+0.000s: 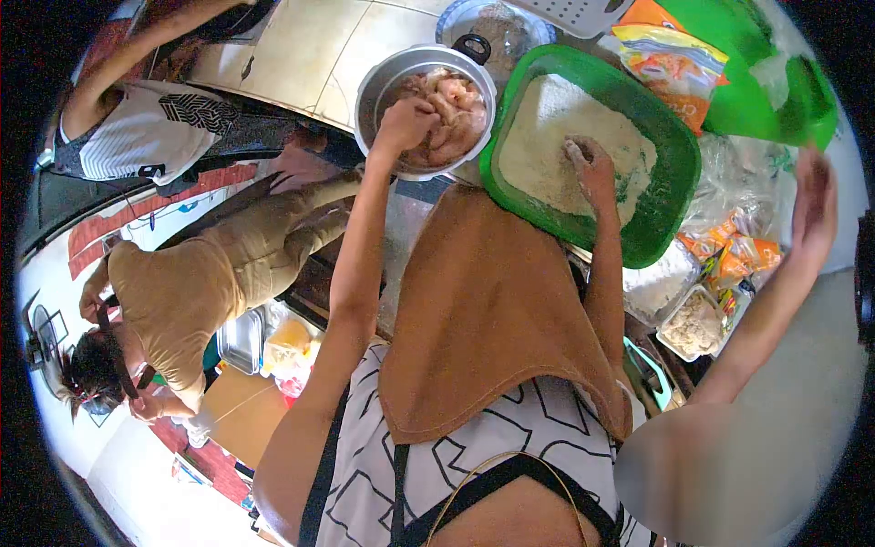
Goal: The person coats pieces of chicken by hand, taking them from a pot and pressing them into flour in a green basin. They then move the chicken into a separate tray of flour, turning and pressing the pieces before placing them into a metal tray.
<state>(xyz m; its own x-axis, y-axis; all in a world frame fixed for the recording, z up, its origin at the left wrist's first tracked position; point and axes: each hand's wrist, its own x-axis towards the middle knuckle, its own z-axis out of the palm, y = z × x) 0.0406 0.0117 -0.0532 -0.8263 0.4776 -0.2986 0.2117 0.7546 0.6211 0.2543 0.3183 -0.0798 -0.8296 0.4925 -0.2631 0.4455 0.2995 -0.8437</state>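
My left hand (pixel 410 124) reaches into a silver pot (pixel 366 117) with a black handle. Its fingers are curled onto pale pink pieces of raw meat (pixel 456 114), which look like chicken; the fingertips are partly hidden. To the right, my right hand (pixel 592 164) is inside a green basin (pixel 676 196), low over a layer of pale flour (pixel 538 137). Flour coats its fingers, which are bent together, and whether anything is between them cannot be seen. The pot stands just left of the basin.
Behind the pot is a blue-rimmed plate (pixel 444 20). Orange packets (pixel 670 73) and a green bag (pixel 756 64) lie beyond the basin; food containers (pixel 693 324) stand at right. Another person's arm (pixel 775 292) extends at right. Two people (pixel 182 283) (pixel 137 128) are at left.
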